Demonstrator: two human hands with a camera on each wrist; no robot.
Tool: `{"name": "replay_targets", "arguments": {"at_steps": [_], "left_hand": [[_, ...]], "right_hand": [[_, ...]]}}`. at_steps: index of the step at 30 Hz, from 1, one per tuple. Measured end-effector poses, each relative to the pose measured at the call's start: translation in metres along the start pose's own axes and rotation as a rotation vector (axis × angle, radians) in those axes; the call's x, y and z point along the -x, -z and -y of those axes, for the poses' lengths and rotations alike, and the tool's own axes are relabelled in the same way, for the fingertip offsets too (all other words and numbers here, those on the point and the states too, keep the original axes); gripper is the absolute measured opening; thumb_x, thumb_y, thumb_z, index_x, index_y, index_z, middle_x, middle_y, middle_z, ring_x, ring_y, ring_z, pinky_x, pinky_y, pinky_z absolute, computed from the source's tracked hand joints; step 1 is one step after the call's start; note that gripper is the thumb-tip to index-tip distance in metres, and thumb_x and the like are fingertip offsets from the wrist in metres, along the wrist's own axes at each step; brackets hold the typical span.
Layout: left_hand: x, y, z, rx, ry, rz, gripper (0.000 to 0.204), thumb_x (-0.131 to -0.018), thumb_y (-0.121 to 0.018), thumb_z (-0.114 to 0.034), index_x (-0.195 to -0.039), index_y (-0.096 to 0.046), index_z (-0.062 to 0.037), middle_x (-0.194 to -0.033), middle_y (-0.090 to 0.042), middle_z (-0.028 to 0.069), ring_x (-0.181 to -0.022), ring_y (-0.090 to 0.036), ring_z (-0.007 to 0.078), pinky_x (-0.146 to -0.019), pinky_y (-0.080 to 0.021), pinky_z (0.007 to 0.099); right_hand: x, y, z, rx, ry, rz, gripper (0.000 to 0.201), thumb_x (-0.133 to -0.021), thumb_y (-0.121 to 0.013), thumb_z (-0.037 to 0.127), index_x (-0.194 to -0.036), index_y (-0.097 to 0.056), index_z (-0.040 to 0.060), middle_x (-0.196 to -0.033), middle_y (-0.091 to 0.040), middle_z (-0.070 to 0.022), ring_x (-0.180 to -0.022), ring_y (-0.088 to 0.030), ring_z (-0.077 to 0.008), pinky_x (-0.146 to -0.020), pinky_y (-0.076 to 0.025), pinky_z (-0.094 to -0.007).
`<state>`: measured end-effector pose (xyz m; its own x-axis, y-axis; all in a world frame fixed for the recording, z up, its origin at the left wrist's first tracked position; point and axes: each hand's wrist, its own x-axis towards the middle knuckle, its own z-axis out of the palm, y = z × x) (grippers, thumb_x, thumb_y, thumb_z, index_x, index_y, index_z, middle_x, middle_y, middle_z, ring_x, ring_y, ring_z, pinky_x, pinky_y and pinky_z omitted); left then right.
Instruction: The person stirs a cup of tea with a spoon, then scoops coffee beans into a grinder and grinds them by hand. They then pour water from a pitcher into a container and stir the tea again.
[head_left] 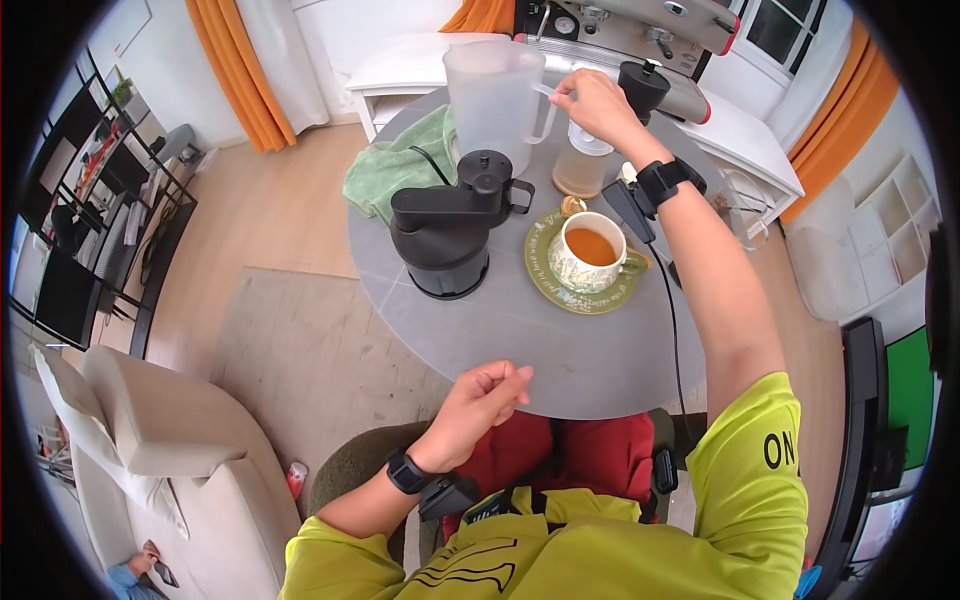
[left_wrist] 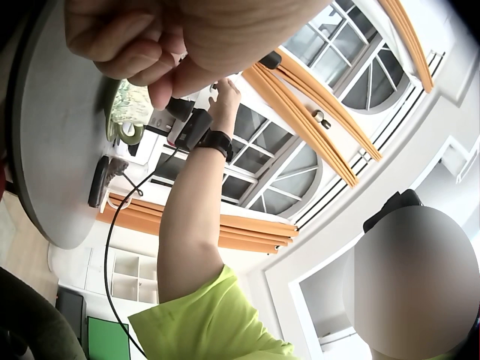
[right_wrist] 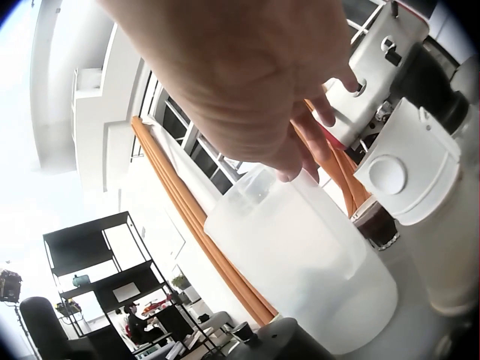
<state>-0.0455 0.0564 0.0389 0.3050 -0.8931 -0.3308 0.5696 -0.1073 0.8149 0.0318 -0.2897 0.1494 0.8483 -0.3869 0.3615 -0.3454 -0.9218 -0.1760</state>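
In the head view my right hand (head_left: 605, 108) reaches over the far side of the round grey table, fingertips right at the handle of a translucent plastic jug (head_left: 490, 95). The right wrist view shows its fingers (right_wrist: 319, 142) relaxed and spread near the rim of the same jug (right_wrist: 300, 262). Below that hand stands a clear container with a white lid (right_wrist: 416, 165). My left hand (head_left: 475, 412) hovers loosely curled above the near table edge, holding nothing. Between them sits a patterned cup (head_left: 590, 270) of orange-brown drink on a green saucer (head_left: 540, 270).
A black appliance (head_left: 440, 235) with a handled top stands left of the cup. Behind it lies a green cloth (head_left: 400, 165). A black-topped canister (head_left: 643, 88) stands beyond my right hand, before an espresso machine (head_left: 620, 45). A black cable (head_left: 672, 320) trails from my right wrist.
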Motion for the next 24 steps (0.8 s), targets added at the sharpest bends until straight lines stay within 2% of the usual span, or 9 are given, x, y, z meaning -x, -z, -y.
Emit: {"name": "replay_targets", "arguments": {"at_steps": [2, 4, 5, 7, 13, 17, 19, 22, 24], "left_hand": [[0.0, 0.0, -0.001, 0.002, 0.002, 0.003, 0.028, -0.098, -0.053, -0.021, -0.073, -0.05, -0.0074, -0.06, -0.037, -0.0065, -0.054, -0.03, 0.0039, -0.05, -0.025, 0.0205], [0.0, 0.0, 0.0, 0.0, 0.003, 0.001, 0.028, -0.097, -0.053, -0.021, -0.073, -0.05, -0.0077, -0.06, -0.038, -0.0065, -0.055, -0.03, 0.0038, -0.05, -0.025, 0.0203], [-0.001, 0.0, 0.0, 0.001, 0.005, 0.003, 0.028, -0.097, -0.053, -0.021, -0.073, -0.05, -0.0077, -0.06, -0.038, -0.0065, -0.055, -0.03, 0.0038, -0.05, -0.025, 0.0203], [-0.001, 0.0, 0.0, 0.007, 0.009, 0.001, 0.028, -0.097, -0.054, -0.021, -0.073, -0.05, -0.0081, -0.061, -0.039, -0.0064, -0.055, -0.03, 0.0037, -0.05, -0.025, 0.0203], [-0.002, 0.0, 0.003, -0.009, 0.001, -0.005, 0.027, -0.097, -0.054, -0.021, -0.073, -0.05, -0.008, -0.062, -0.041, -0.0062, -0.054, -0.031, 0.0035, -0.05, -0.025, 0.0204], [-0.001, 0.0, 0.004, 0.008, 0.004, -0.01, 0.027, -0.097, -0.054, -0.021, -0.073, -0.051, -0.0079, -0.061, -0.039, -0.0064, -0.054, -0.03, 0.0037, -0.05, -0.024, 0.0205], [-0.001, -0.001, 0.002, 0.006, -0.005, 0.0, 0.027, -0.097, -0.054, -0.021, -0.073, -0.05, -0.0079, -0.06, -0.037, -0.0065, -0.054, -0.029, 0.004, -0.05, -0.024, 0.0207], [0.0, -0.002, 0.0, -0.011, 0.002, -0.019, 0.028, -0.097, -0.053, -0.02, -0.073, -0.051, -0.0078, -0.058, -0.035, -0.0066, -0.053, -0.028, 0.0043, -0.049, -0.022, 0.0211], [0.0, -0.002, 0.001, -0.01, -0.006, -0.002, 0.028, -0.097, -0.054, -0.022, -0.073, -0.051, -0.0081, -0.059, -0.034, -0.0078, -0.053, -0.027, 0.003, -0.049, -0.021, 0.0206]], "right_hand": [[0.003, -0.002, 0.012, 0.0, -0.014, -0.041, 0.032, -0.085, -0.062, 0.033, -0.094, -0.07, 0.0031, -0.103, -0.066, -0.0146, -0.099, -0.06, -0.0309, -0.087, -0.045, -0.0405], [0.004, -0.007, 0.019, -0.024, -0.003, -0.13, 0.027, -0.08, -0.067, 0.033, -0.079, -0.071, 0.0059, -0.081, -0.069, -0.0127, -0.083, -0.064, -0.03, -0.074, -0.049, -0.0393], [0.004, -0.008, 0.022, -0.023, -0.005, -0.129, 0.027, -0.08, -0.067, 0.033, -0.079, -0.071, 0.0059, -0.081, -0.069, -0.0127, -0.083, -0.064, -0.03, -0.074, -0.049, -0.0393], [0.004, -0.011, 0.029, -0.276, -0.149, -0.018, 0.026, -0.079, -0.068, 0.033, -0.077, -0.071, 0.0076, -0.075, -0.068, -0.0108, -0.075, -0.065, -0.0283, -0.069, -0.049, -0.0359], [0.004, -0.017, 0.053, -0.526, -0.23, 0.037, 0.029, -0.077, -0.068, 0.032, -0.07, -0.067, 0.0049, -0.067, -0.067, -0.0084, -0.065, -0.064, -0.0198, -0.067, -0.05, -0.0342], [-0.007, -0.038, 0.058, -0.554, -0.195, -0.073, 0.028, -0.078, -0.067, 0.03, -0.07, -0.066, 0.0032, -0.065, -0.066, -0.007, -0.059, -0.062, -0.0176, -0.061, -0.05, -0.0326], [-0.006, -0.04, 0.061, -0.864, -0.331, 0.06, 0.025, -0.08, -0.063, 0.026, -0.076, -0.065, 0.0012, -0.064, -0.063, -0.007, -0.053, -0.06, -0.0175, -0.052, -0.05, -0.0301], [-0.003, -0.041, 0.067, -0.959, -0.359, 0.029, 0.024, -0.082, -0.059, 0.023, -0.083, -0.063, -0.0009, -0.065, -0.061, -0.0075, -0.049, -0.058, -0.017, -0.046, -0.051, -0.0286], [-0.002, -0.042, 0.067, -1.008, -0.395, 0.068, 0.024, -0.088, -0.056, 0.025, -0.089, -0.062, 0.0009, -0.07, -0.058, -0.0057, -0.054, -0.057, -0.0142, -0.049, -0.052, -0.0266]]}}
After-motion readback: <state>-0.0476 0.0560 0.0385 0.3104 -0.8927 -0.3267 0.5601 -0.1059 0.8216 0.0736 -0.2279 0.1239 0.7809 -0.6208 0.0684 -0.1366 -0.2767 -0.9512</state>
